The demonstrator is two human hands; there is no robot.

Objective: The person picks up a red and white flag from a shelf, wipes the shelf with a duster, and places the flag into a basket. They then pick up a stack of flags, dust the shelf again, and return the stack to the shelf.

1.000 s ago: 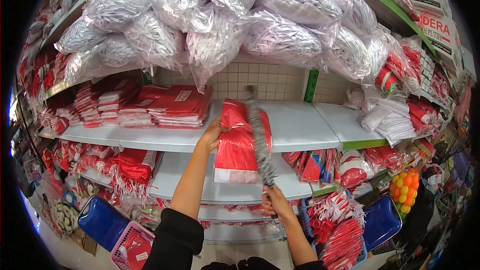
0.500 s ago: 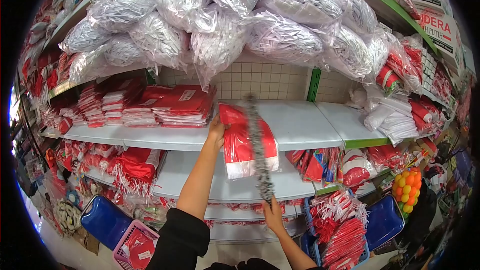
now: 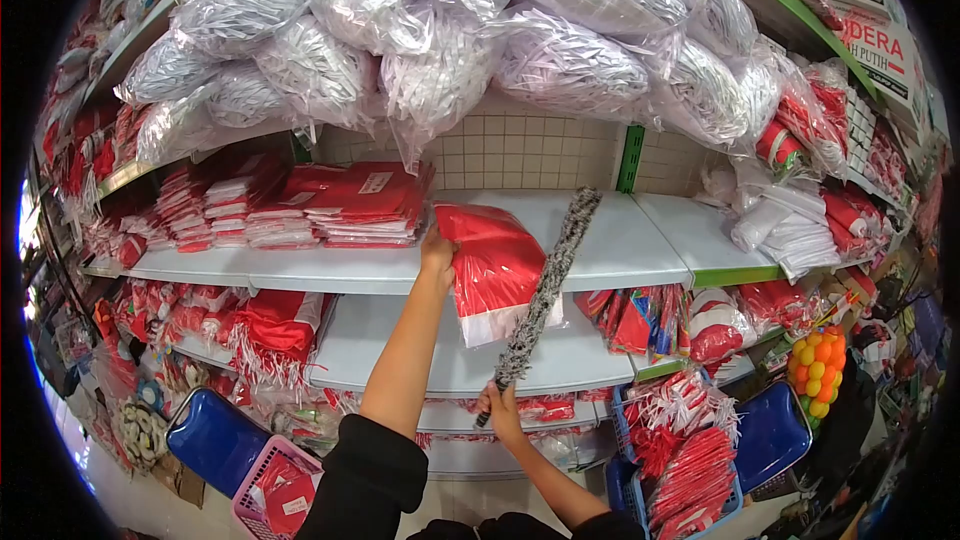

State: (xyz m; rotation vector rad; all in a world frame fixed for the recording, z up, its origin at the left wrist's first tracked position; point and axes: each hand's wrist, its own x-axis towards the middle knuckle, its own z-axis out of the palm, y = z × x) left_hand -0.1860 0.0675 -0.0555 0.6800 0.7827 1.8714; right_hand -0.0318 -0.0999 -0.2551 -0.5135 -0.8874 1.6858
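Note:
My left hand (image 3: pixel 437 252) grips the left edge of a red and white folded cloth in a clear plastic bag (image 3: pixel 490 265), held out at the front edge of the middle shelf. In my right hand (image 3: pixel 500 408) is the dark handle of a fluffy grey duster (image 3: pixel 548 290). Its long head slants up to the right, overlapping the bag's right side in this view, with the tip over the shelf (image 3: pixel 630 245). To the left of the bag, stacks of similar red packets (image 3: pixel 370 205) lie on the same shelf.
Clear bags of white strips (image 3: pixel 570 60) bulge over the shelf from above. White bundles (image 3: pixel 785 225) lie at its right end. Below stand a blue basket of red packets (image 3: pixel 690 480), a pink basket (image 3: pixel 265 475) and blue stools (image 3: pixel 775 435).
The duster has swung from nearly upright to a slant, its tip moving right. My right hand has shifted left and slightly up. The bagged cloth has tilted a little in my left hand.

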